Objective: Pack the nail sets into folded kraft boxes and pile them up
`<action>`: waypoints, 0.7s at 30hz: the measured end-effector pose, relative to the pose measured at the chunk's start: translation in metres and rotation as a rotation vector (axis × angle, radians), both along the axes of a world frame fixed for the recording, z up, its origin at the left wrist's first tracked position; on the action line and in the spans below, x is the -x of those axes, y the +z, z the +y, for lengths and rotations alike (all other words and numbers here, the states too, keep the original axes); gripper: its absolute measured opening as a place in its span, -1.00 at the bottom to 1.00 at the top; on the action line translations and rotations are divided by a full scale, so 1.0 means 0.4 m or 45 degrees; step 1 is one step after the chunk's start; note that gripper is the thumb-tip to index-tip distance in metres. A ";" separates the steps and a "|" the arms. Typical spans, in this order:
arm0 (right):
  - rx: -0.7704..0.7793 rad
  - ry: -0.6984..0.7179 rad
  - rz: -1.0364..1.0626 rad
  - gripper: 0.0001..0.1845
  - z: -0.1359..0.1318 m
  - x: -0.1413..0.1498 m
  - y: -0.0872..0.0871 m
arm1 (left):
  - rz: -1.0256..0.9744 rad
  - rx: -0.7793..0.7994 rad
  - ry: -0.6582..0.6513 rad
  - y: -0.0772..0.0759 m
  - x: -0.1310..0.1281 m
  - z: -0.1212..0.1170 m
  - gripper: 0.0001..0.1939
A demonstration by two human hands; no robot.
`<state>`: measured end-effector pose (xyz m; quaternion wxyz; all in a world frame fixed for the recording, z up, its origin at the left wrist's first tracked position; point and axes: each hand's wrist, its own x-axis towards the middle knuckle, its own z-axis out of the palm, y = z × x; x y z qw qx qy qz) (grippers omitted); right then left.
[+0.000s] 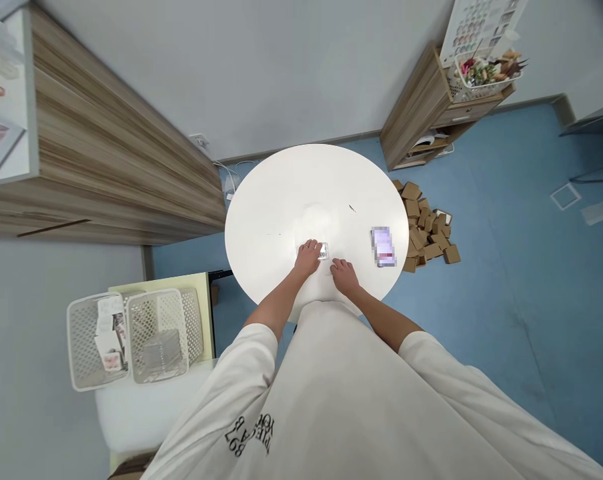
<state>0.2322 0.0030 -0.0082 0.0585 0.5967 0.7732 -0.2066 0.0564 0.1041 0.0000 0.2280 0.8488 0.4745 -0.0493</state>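
Pale grey walls meet a blue floor; a wood-grain cabinet and smaller drawer unit flank a white tabletop.

1. Small, clear rectangular pack, with greyish marks inside too small to make out.
2. It lies flat on the white round table, its left part hidden beneath the left hand's fingers, its right end exposed.

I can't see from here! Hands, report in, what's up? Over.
Left hand on left side of small clear item. Right hand nearby, over white table. Blurred purple rectangle farther right, out of the way.
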 end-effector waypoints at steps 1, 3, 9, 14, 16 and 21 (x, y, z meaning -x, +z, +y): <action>0.014 -0.003 0.001 -0.64 0.002 0.001 0.003 | -0.008 0.016 0.002 0.002 0.001 0.001 -0.46; 0.042 -0.021 0.009 -0.64 0.010 0.004 0.012 | -0.040 0.055 0.000 0.009 0.006 0.004 -0.47; 0.067 -0.109 0.136 -0.73 0.071 0.005 0.062 | -0.141 0.121 0.171 0.025 0.043 0.017 -0.61; 0.119 -0.152 0.198 -0.80 0.163 -0.005 0.076 | -0.150 0.111 0.380 0.052 0.075 0.024 -0.63; 0.123 -0.154 0.179 -0.81 0.195 -0.006 0.070 | -0.154 0.060 0.373 0.075 0.080 0.019 -0.61; 0.141 -0.161 0.113 -0.77 0.236 -0.006 0.050 | -0.131 0.002 0.163 0.131 0.068 -0.025 -0.55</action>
